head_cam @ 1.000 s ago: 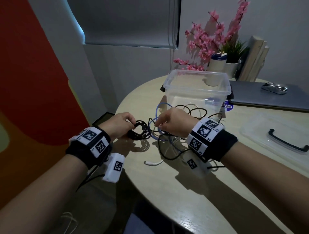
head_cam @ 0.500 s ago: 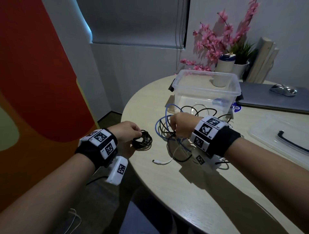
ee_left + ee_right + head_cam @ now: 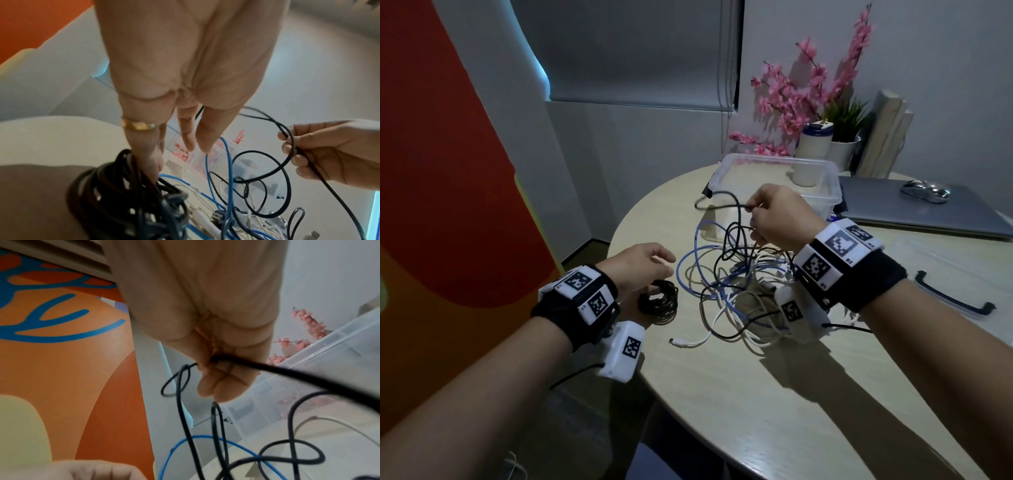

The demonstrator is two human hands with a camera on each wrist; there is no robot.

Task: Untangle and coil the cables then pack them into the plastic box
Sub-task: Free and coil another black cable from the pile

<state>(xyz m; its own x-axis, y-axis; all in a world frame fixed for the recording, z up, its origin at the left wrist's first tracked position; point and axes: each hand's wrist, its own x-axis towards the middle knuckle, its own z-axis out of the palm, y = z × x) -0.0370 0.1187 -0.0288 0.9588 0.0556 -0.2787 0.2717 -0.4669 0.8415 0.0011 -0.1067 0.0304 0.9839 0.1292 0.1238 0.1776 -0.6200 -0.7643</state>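
A coiled black cable point(image 3: 658, 302) lies near the table's left edge. My left hand point(image 3: 650, 265) hovers over it with relaxed fingers; in the left wrist view my left hand point(image 3: 180, 146) has straight fingers, one fingertip touching the coil point(image 3: 123, 194). My right hand point(image 3: 756, 212) pinches a loose black cable point(image 3: 736, 219) and holds it up above the tangle of blue, white and black cables point(image 3: 739, 294). The right wrist view shows the right hand point(image 3: 213, 369) curled round that black cable point(image 3: 287, 369). The clear plastic box point(image 3: 825, 171) stands just behind.
The box's clear lid with a black handle point(image 3: 955, 301) lies at the right. A closed laptop point(image 3: 945, 219) with a mouse point(image 3: 924, 192) sits behind it. A cup point(image 3: 813, 144) and pink flowers point(image 3: 791, 99) stand behind the box. The round table's edge point(image 3: 619, 236) runs close by my left hand.
My left hand let go of the black coil and opened above it. My right hand rose from the tangle toward the box, pulling a black cable up.
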